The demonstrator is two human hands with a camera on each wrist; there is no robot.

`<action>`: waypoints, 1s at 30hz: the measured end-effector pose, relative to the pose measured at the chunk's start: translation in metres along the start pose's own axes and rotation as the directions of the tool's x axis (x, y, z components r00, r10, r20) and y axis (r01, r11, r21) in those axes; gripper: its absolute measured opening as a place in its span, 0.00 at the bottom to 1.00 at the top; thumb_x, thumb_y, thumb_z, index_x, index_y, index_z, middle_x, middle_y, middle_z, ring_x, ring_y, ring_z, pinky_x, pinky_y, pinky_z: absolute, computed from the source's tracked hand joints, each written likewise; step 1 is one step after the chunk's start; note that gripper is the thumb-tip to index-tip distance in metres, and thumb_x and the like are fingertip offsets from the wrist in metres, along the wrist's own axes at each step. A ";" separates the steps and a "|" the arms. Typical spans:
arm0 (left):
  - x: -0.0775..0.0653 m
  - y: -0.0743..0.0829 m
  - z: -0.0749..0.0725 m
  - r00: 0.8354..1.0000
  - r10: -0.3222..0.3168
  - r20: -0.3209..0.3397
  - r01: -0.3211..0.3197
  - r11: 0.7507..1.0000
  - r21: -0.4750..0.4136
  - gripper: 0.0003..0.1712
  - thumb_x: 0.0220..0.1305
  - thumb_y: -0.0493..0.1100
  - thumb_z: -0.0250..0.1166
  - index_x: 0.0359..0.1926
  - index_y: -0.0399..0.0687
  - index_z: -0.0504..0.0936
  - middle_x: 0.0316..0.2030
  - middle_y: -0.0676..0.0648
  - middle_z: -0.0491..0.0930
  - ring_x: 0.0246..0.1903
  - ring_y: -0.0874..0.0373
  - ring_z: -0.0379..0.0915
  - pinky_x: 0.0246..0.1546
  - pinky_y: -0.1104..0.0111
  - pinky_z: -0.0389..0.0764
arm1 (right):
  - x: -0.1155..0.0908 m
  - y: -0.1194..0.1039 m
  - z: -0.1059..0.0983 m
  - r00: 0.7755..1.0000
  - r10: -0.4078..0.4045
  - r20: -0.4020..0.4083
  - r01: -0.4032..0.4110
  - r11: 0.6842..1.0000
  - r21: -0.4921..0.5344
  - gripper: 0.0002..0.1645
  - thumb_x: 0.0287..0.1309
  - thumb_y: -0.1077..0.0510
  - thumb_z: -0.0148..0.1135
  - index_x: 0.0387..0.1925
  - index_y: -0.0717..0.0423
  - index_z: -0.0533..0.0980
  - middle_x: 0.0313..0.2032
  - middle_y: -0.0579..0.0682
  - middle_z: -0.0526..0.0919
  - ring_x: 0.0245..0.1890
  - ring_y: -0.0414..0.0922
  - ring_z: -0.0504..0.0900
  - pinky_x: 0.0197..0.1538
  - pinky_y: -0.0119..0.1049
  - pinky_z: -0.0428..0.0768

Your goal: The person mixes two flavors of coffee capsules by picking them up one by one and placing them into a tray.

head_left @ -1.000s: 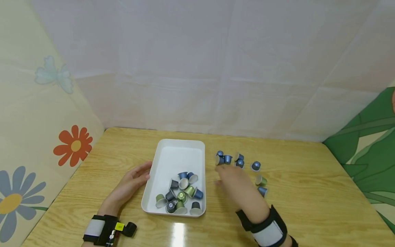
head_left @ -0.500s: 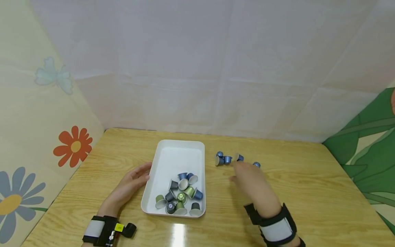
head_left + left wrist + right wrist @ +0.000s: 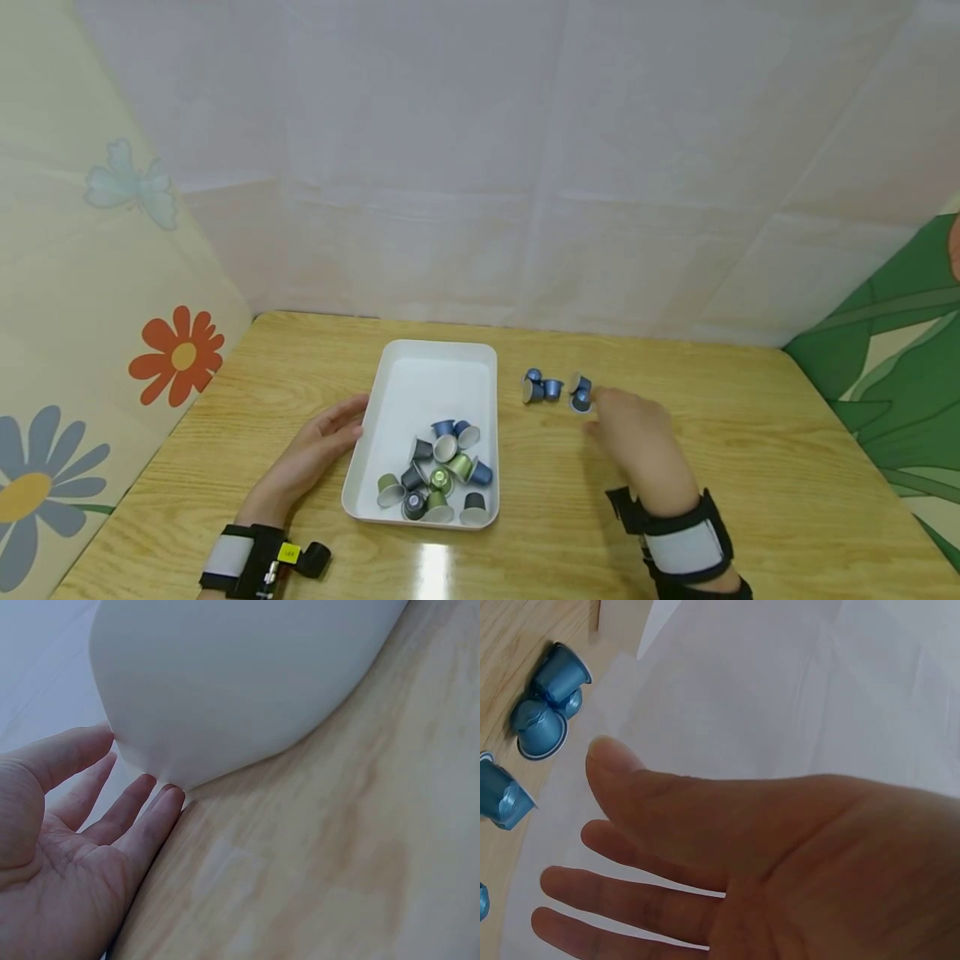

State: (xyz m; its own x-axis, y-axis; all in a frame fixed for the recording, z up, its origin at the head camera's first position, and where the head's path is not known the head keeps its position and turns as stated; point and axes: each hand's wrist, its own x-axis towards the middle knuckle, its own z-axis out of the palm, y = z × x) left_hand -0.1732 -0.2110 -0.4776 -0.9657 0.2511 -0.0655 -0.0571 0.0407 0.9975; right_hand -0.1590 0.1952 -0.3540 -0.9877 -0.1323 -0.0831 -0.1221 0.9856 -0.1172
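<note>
In the head view, my left hand [image 3: 322, 446] rests its fingertips on the left side of a white tray [image 3: 438, 379]. The left wrist view shows those fingers [image 3: 127, 806] relaxed against the tray's outer wall [image 3: 225, 690]. Coffee capsules in blue, green [image 3: 440, 480] and dark grey [image 3: 474, 508] lie in the tray's near half. Over the table to the right is my right hand [image 3: 637, 442], fingertips close beside a blue capsule [image 3: 581, 402]. In the right wrist view its thumb [image 3: 615, 761] and spread fingers have nothing between them. This hand hides part of the table beneath it.
Several more blue capsules [image 3: 552, 389] lie in a small cluster right of the tray on the wooden table [image 3: 787, 467]. A pale cloth backdrop [image 3: 480, 208] hangs behind the table's far edge. Patterned cloths with a red flower [image 3: 183, 356] and green leaves [image 3: 885, 400] flank it.
My right hand has moved right, away from the left cluster of blue capsules. It now covers the blue capsule on the right that showed earlier. My left hand and the tray stay put.
</note>
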 end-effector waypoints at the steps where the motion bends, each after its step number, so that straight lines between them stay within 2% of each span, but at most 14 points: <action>1: 0.000 0.000 0.000 1.000 0.001 -0.001 -0.001 1.000 0.001 0.37 0.70 0.42 0.63 0.73 0.38 0.60 0.72 0.39 0.59 0.71 0.46 0.55 0.58 0.77 0.69 | 0.001 0.002 0.000 1.000 0.006 0.002 -0.006 1.000 -0.002 0.23 0.57 0.57 0.71 0.50 0.68 0.78 0.44 0.64 0.84 0.42 0.61 0.83 0.38 0.55 0.82; 9: 0.000 -0.001 0.000 1.000 0.001 -0.005 -0.001 1.000 0.009 0.37 0.69 0.43 0.64 0.73 0.39 0.60 0.72 0.40 0.60 0.71 0.47 0.56 0.58 0.77 0.69 | 0.008 0.024 0.002 0.994 0.082 0.071 -0.086 0.994 0.064 0.30 0.59 0.57 0.69 0.57 0.71 0.73 0.54 0.70 0.78 0.49 0.65 0.80 0.43 0.58 0.81; 17: 0.000 0.001 0.000 1.000 0.004 0.005 -0.004 1.000 -0.002 0.37 0.70 0.43 0.63 0.74 0.38 0.59 0.73 0.39 0.58 0.71 0.46 0.55 0.58 0.76 0.69 | 0.012 0.053 -0.002 0.987 0.095 0.133 -0.114 0.983 0.144 0.36 0.61 0.54 0.68 0.60 0.75 0.68 0.55 0.74 0.75 0.51 0.70 0.76 0.47 0.63 0.77; 23: 0.000 0.002 -0.001 1.000 0.003 0.005 -0.003 1.000 0.010 0.37 0.70 0.44 0.63 0.74 0.39 0.59 0.73 0.39 0.58 0.71 0.46 0.55 0.58 0.77 0.69 | 0.013 0.059 -0.004 0.981 0.108 0.159 -0.135 0.976 0.169 0.37 0.61 0.55 0.67 0.62 0.77 0.65 0.57 0.76 0.72 0.54 0.72 0.73 0.50 0.65 0.75; 30: 0.000 0.001 0.000 1.000 0.005 0.004 -0.005 1.000 0.013 0.37 0.70 0.43 0.63 0.73 0.39 0.60 0.73 0.39 0.59 0.71 0.46 0.55 0.58 0.77 0.69 | 0.015 0.060 -0.001 0.977 0.115 0.177 -0.145 0.975 0.167 0.36 0.60 0.56 0.67 0.61 0.76 0.66 0.55 0.76 0.74 0.52 0.71 0.75 0.48 0.64 0.76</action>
State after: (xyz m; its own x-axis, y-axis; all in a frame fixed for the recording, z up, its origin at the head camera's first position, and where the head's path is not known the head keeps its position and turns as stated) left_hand -0.1733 -0.2114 -0.4766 -0.9650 0.2549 -0.0608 -0.0492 0.0517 0.9974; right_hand -0.1809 0.2529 -0.3610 -0.9622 -0.0346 -0.2702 0.0405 0.9627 -0.2676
